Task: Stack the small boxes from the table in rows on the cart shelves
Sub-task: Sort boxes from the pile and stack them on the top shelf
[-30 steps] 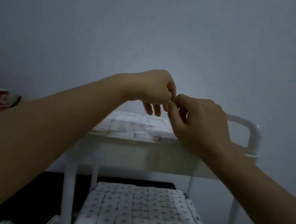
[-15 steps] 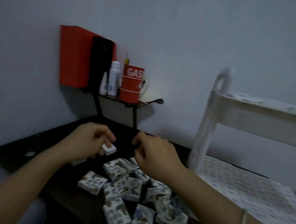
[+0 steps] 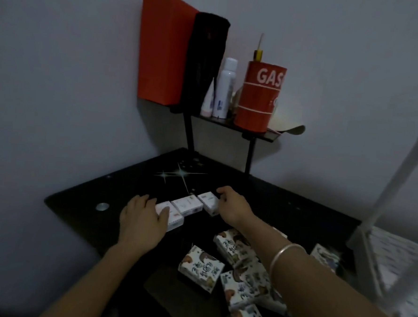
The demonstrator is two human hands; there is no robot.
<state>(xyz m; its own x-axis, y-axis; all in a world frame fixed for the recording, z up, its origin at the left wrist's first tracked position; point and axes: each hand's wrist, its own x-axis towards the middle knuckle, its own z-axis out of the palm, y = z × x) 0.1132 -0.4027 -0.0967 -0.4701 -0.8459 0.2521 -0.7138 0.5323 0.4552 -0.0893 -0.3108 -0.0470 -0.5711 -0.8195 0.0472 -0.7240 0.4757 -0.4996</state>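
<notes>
Dim grey wall backs a glossy black table point(image 3: 82, 214), where three small white cardboard boxes point(image 3: 186, 206) lie end to end in a short row between the hands. The left hand point(image 3: 142, 219) rests with fairly straight fingers over the row's left end; the right hand point(image 3: 232, 206) curls round the rightmost box point(image 3: 209, 202), clamped on it. To lift the row whole, I judge both ends need even inward pressure (too little and the middle box drops out), held level on the way to the white metal cart point(image 3: 397, 176) at right. Loose patterned boxes point(image 3: 201, 268) lie nearer the body.
</notes>
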